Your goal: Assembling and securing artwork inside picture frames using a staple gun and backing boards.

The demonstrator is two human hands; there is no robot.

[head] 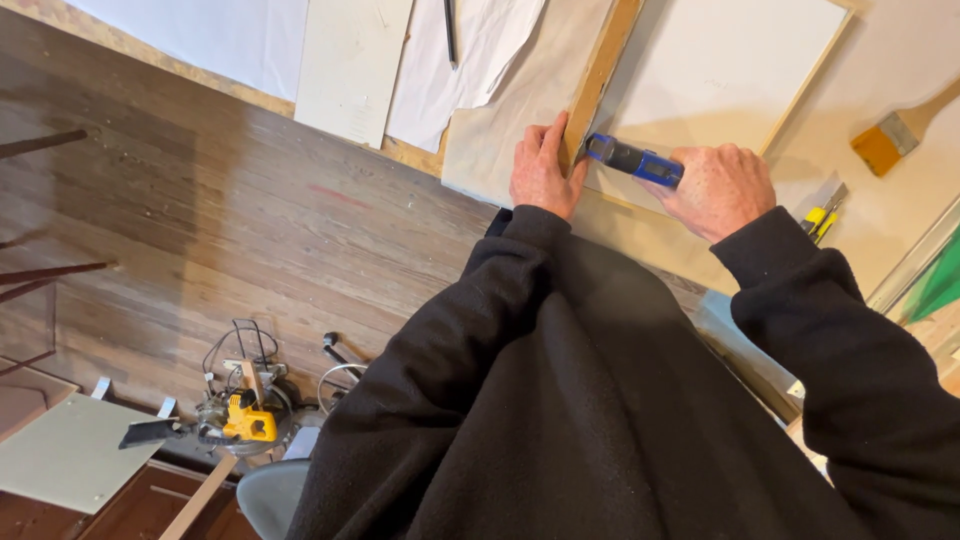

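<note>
I see my left hand (542, 168) lying flat, fingers together, pressing down the wooden strip (600, 68) that runs up the worktop (920, 70). My right hand (722, 188) is closed around a blue tool (634, 159), its tip touching the strip beside the white panel (720, 60). A brush (885, 143) lies well apart.

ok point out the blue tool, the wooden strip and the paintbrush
blue tool (634, 160): head view, on the blue body just ahead of the right hand
wooden strip (601, 62): head view, on its bare middle length above the left hand
paintbrush (878, 149): head view, on the orange bristles
</note>
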